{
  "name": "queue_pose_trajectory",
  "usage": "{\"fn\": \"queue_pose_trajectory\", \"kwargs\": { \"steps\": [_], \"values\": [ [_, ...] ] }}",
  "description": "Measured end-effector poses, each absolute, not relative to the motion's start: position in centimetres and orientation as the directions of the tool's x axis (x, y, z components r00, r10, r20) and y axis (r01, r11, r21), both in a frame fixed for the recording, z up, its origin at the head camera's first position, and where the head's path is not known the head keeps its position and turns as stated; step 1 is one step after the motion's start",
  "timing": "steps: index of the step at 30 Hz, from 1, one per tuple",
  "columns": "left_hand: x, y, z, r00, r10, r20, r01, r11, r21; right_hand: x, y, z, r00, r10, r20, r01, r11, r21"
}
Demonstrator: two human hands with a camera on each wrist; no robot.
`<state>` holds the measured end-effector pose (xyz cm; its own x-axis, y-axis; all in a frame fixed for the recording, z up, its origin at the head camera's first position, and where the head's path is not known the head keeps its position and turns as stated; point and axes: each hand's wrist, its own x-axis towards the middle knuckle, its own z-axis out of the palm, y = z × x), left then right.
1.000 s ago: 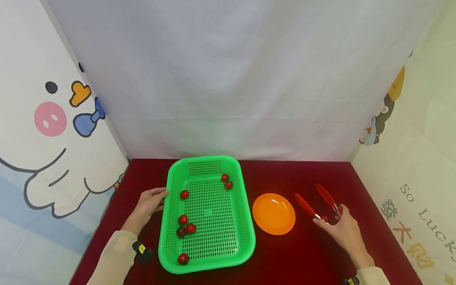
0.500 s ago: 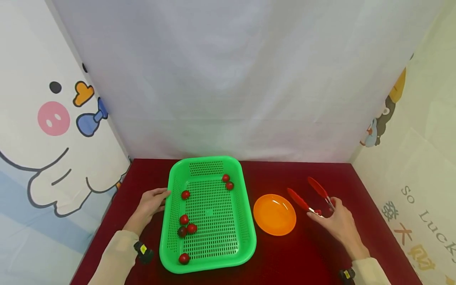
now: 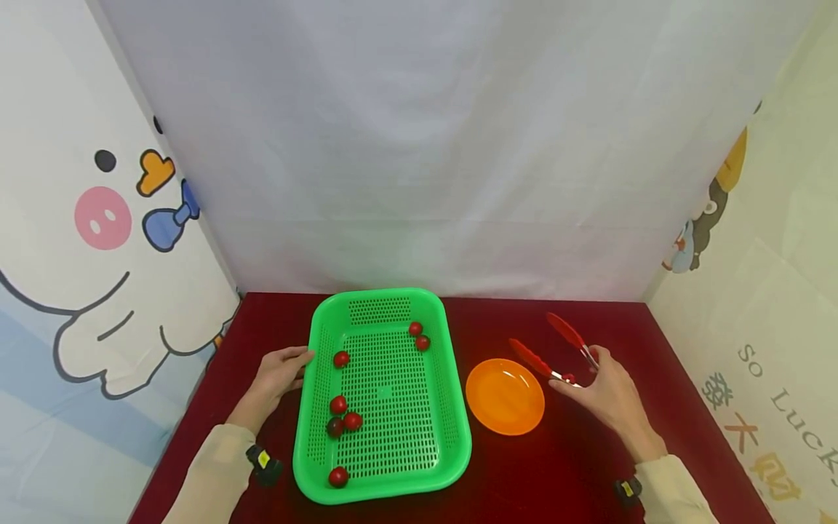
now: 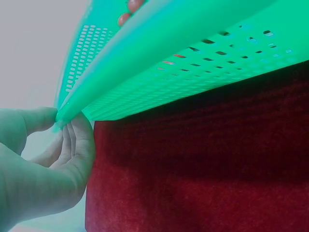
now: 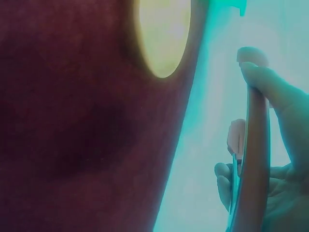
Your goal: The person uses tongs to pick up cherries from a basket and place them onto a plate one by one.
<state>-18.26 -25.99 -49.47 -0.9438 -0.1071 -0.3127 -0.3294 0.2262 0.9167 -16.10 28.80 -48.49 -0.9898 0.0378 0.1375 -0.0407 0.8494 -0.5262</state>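
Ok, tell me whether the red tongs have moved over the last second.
Yes. The red tongs, held by the right hand, have shifted left and toward the far edge, closer to the orange plate, which has stayed put.

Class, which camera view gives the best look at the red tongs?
The head view: it shows the whole tongs, both arms spread, held by the right hand beside the orange plate. The right wrist view shows only one blurred arm edge-on between the fingers. The left wrist view shows none of them.
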Motion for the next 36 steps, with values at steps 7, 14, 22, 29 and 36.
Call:
{"fn": "queue_pose_trajectory", "kwargs": {
  "steps": [7, 14, 22, 29, 36],
  "values": [
    [-18.1, -25.9, -49.4, -0.947, -0.1, -0.306, -0.321, 0.232, 0.918, -16.9, 27.6, -47.8, -0.985, -0.012, 0.174, -0.099, 0.863, -0.496],
    [-17.9, -25.8, -49.2, -0.946, -0.108, -0.304, -0.322, 0.234, 0.917, -17.7, 26.0, -46.9, -0.977, -0.07, 0.201, -0.161, 0.86, -0.484],
    [-17.9, -25.8, -49.2, -0.948, -0.108, -0.301, -0.318, 0.244, 0.916, -18.3, 24.4, -46.1, -0.971, -0.108, 0.211, -0.199, 0.859, -0.472],
    [-17.9, -25.8, -49.4, -0.949, -0.104, -0.297, -0.314, 0.239, 0.919, -19.0, 22.9, -45.9, -0.958, -0.145, 0.249, -0.247, 0.857, -0.452],
    [-18.0, -25.9, -49.5, -0.953, -0.098, -0.288, -0.303, 0.23, 0.925, -19.8, 21.3, -45.4, -0.942, -0.209, 0.263, -0.305, 0.86, -0.409]
  ]
}}
